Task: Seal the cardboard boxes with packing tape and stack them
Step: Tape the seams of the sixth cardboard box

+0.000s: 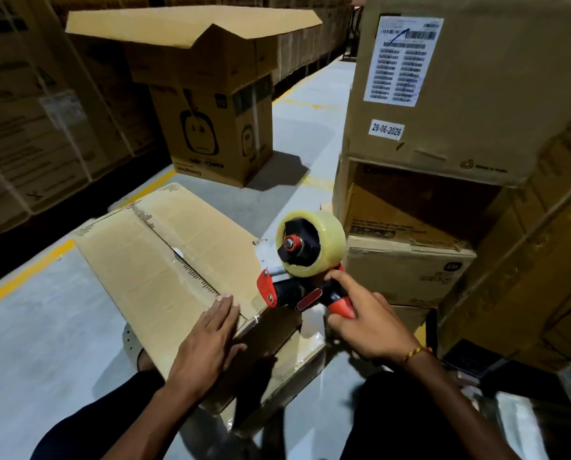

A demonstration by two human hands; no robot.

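Fingers (338, 280) of the right hand (368, 327) curl round the red-and-black handle of a tape dispenser (297, 283), gripping it firmly, with a thin gold-coloured bracelet (416, 352) at the wrist. Straight and close together, the fingers of the left hand (207, 343) press flat on the top of the cardboard box (164, 260) near its closest corner, holding nothing. That box lies on the grey floor (45, 343) in front of the person, its flaps closed along a centre seam marked with a printed dashed line. The dispenser sits at the box's right edge, its roll of clear packing tape (314, 247) upright above the red front plate. Just to the right rises a stack of cartons (443, 161); the upper one carries a white shipping label (401, 61) with barcodes and blurred lines, and a small sticker (386, 129) reading "29-06-2026". A lower carton in that stack stands close behind the tape roll. Farther back on the floor stands an upside-down box (217, 127) with its flaps open at the top, printed with a fan-like outline and the inverted word "Crompton". Walls of stacked cartons (28, 111) line the left side beyond a yellow floor line (22, 277).
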